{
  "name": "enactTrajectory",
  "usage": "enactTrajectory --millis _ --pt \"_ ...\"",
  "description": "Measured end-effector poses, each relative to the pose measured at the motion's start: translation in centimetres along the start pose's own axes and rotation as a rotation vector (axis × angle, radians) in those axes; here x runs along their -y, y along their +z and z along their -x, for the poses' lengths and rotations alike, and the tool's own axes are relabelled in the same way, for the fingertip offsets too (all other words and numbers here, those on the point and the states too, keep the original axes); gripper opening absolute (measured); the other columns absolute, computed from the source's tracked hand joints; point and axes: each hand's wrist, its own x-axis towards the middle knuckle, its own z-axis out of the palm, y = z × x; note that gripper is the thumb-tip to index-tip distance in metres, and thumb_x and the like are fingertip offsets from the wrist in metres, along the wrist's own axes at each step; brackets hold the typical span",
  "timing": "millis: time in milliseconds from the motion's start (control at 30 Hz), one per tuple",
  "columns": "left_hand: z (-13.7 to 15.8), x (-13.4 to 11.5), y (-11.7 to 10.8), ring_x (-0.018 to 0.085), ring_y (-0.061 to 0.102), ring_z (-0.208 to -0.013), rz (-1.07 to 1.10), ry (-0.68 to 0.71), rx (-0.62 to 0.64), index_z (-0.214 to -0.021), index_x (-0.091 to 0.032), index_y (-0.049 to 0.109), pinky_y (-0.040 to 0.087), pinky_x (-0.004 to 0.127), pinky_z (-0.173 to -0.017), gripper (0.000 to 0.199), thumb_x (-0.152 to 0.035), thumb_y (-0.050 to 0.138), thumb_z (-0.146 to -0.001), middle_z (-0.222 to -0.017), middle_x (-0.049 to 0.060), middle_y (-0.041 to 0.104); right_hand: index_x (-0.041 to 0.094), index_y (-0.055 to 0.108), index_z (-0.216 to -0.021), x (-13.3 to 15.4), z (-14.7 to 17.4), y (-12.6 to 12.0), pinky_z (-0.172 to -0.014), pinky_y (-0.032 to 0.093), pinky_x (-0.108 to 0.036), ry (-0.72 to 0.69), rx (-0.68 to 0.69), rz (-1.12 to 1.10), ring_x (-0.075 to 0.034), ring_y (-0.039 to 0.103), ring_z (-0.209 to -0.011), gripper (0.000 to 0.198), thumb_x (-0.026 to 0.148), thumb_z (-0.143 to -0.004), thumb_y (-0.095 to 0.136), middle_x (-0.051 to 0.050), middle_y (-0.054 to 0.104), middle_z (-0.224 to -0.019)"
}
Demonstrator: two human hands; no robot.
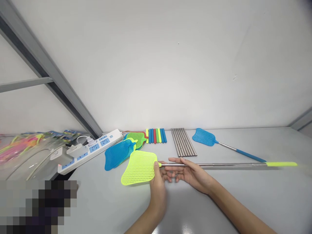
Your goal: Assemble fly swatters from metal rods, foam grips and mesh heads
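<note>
A yellow-green fly swatter [140, 167] with a long, drawn-out metal rod lies across both hands above the table. My left hand [159, 182] pinches it at the neck, thumb on the lower corner of the perforated head. Around the rod, just right of the neck, my right hand [192, 174] is loosely closed, thumb on top and some fingers beneath. The rod runs far right to a yellow-green grip [281, 164]. Behind it rests a blue fly swatter [204, 136] with a shorter metal rod and a blue grip.
Loose swatter heads [119, 152] are piled at left. Several coloured grips [156, 136] and metal tubes [184, 143] lie in rows near the wall. A white power strip [97, 148] with plugs stands beside plastic-bagged goods [26, 148]. A blurred patch covers the lower left.
</note>
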Motion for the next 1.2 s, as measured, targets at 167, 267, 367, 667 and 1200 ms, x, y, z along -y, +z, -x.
enactTrajectory --millis 167,267,367,667,1200 --pt "-0.13 0.06 -0.1 0.013 0.053 -0.046 0.001 -0.019 0.003 -0.071 -0.016 0.049 0.039 0.023 -0.045 0.033 -0.048 0.047 -0.069 -0.051 -0.002 0.055 0.013 0.051 -0.107 0.05 0.02 0.09 -0.072 0.035 -0.034 -0.004 -0.009 0.01 -0.02 0.054 -0.084 0.041 0.04 -0.079 0.038 -0.015 0.057 -0.101" --pt "-0.16 0.05 -0.14 0.012 0.053 -0.046 0.002 -0.027 0.017 -0.062 -0.015 0.048 0.038 0.023 -0.045 0.033 -0.047 0.046 -0.07 -0.049 -0.001 0.055 0.013 0.052 -0.106 0.01 -0.01 0.09 -0.072 0.035 -0.034 -0.005 -0.008 0.013 -0.02 0.054 -0.083 0.041 0.04 -0.079 0.038 -0.015 0.058 -0.099" --pt "-0.17 0.09 -0.21 0.012 0.053 -0.046 -0.004 -0.029 0.028 -0.06 -0.015 0.049 0.038 0.023 -0.045 0.033 -0.046 0.044 -0.072 -0.05 -0.001 0.055 0.013 0.052 -0.105 -0.07 -0.08 0.02 -0.071 0.035 -0.034 -0.014 -0.012 0.009 -0.019 0.054 -0.08 0.041 0.04 -0.079 0.037 -0.015 0.058 -0.097" --pt "-0.31 0.03 -0.07 0.014 0.055 -0.049 0.001 -0.023 -0.001 -0.073 -0.014 0.05 0.039 0.023 -0.044 0.032 -0.046 0.045 -0.072 -0.058 0.002 0.059 0.013 0.056 -0.098 -0.44 -0.25 -0.16 -0.065 0.037 -0.033 -0.061 -0.049 0.009 -0.017 0.052 -0.073 0.035 0.038 -0.078 0.042 -0.012 0.057 -0.089" --pt "-0.54 0.13 -0.27 0.015 0.056 -0.046 -0.042 -0.056 0.053 -0.084 -0.012 0.047 0.037 0.023 -0.04 0.038 -0.048 0.042 -0.073 -0.062 0.007 0.062 0.013 0.059 -0.092 -0.77 -0.4 -0.44 -0.058 0.034 -0.027 -0.104 -0.113 -0.02 -0.011 0.041 -0.058 0.026 0.029 -0.079 0.044 0.0 0.041 -0.061"
